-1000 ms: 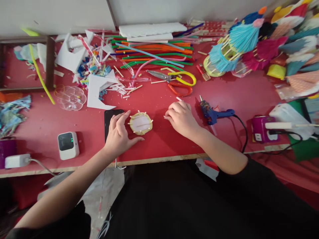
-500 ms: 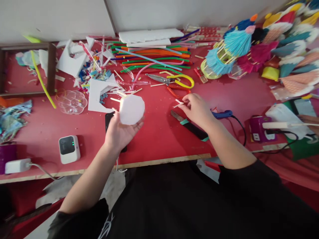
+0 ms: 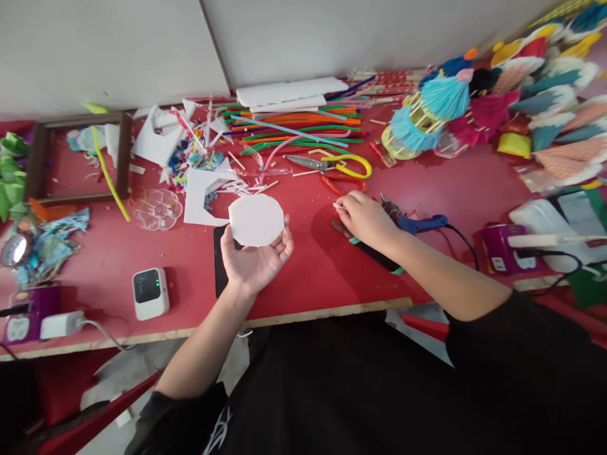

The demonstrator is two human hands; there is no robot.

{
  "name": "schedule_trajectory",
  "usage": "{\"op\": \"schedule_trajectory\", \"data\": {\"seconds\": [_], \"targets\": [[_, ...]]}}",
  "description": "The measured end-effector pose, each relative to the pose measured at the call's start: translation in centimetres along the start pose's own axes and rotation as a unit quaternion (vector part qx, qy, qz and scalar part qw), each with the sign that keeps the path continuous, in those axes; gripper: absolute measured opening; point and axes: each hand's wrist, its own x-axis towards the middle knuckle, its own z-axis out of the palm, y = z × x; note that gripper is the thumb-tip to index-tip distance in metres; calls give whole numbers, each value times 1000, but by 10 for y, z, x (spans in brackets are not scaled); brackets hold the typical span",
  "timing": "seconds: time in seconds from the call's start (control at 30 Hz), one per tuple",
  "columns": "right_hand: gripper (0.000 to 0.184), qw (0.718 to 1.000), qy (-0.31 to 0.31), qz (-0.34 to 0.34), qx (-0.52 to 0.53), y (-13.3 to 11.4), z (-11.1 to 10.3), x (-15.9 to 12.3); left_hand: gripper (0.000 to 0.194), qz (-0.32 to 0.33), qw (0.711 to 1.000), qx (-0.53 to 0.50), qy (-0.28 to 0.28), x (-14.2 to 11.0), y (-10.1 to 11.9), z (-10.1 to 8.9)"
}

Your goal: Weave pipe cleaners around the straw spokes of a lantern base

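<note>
A white, many-sided foam disc (image 3: 257, 220) is held up over the table by my left hand (image 3: 253, 262), with the thumb at its left edge and the fingers at its lower right. Its flat face is turned to me; the other side is hidden. Closed in a pinch, my right hand (image 3: 367, 218) has small pale sticks between thumb and fingertips, of which only a tip (image 3: 337, 206) shows. A knife with a black handle (image 3: 374, 254) lies partly under that hand. Just beyond are red-handled scissors (image 3: 344, 184). Right of it rests a blue glue gun (image 3: 422, 223).
Yellow-handled scissors (image 3: 348, 165) and bundled pipe cleaners (image 3: 298, 123) lie at the back. Foam offcuts (image 3: 196, 196) and a clear flower-shaped tray (image 3: 155, 209) are left. A black phone (image 3: 219, 265) sits behind my left hand. Turquoise paper-roofed models (image 3: 443, 98) stand back right.
The foam disc has been tipped so the sticks on its far side no longer show. My right hand has turned down, hiding most of its sticks. The view has shifted left.
</note>
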Motion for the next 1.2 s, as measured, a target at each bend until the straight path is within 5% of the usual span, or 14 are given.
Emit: {"op": "schedule_trajectory", "data": {"seconds": [0.13,0.3,0.47,0.57,0.7,0.87,1.03,1.2], "targets": [[7,999,-32,-34,-7,-17,-3,15,75,13,1000,16,7,-2,1,-1],[15,994,-34,-100,13,-66,-6,56,77,46,999,28,3,-11,4,-3],[24,988,23,-131,81,-110,9,114,80,68,997,43,17,-19,4,-7],[31,986,2,-115,123,-117,20,129,78,82,995,55,14,-24,6,-10],[23,965,65,-78,242,-108,19,113,76,80,995,59,13,-28,14,-13],[25,945,99,-14,310,-102,8,56,73,107,984,142,17,-25,19,-17],[37,787,43,103,606,-112,4,-3,74,98,977,188,-3,-20,13,-13],[34,726,71,136,670,-114,-1,-24,82,-11,984,176,-14,-22,1,-5]]}}
